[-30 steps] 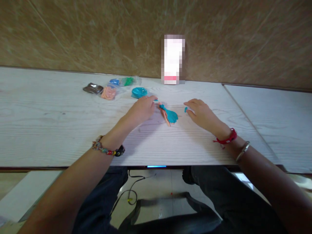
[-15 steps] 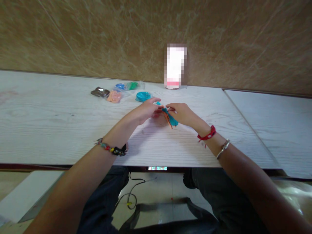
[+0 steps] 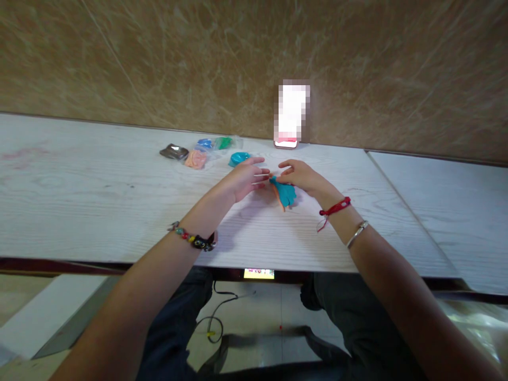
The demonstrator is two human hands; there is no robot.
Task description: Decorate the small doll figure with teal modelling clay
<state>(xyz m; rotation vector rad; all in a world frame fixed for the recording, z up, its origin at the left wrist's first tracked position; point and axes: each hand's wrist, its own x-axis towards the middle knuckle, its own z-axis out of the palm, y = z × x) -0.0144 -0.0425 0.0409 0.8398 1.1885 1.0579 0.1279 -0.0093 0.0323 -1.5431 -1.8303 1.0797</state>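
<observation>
A teal clay piece (image 3: pixel 286 193) with a scalloped lower edge and an orange strip along its left side hangs between my hands, its narrow end upward. My right hand (image 3: pixel 302 175) pinches that narrow end with thumb and fingers, the index finger arched above. Close on the left, my left hand (image 3: pixel 246 179) has its fingers stretched and spread, their tips near the top of the piece. Whether a fingertip touches it I cannot tell. Just behind my left hand lies a packet of teal clay (image 3: pixel 238 158), partly covered by the fingers.
Further left on the white wood-grain table (image 3: pixel 79 201) lie packets of brown clay (image 3: pixel 174 152), peach clay (image 3: pixel 196 159), blue clay (image 3: pixel 205 143) and green clay (image 3: pixel 224 143). A phone with a blurred screen (image 3: pixel 292 114) leans on the brown marbled wall (image 3: pixel 178 63).
My left fingers have opened away from the clay piece. The piece has turned so that its broad teal side shows more. The whole view has shifted slightly.
</observation>
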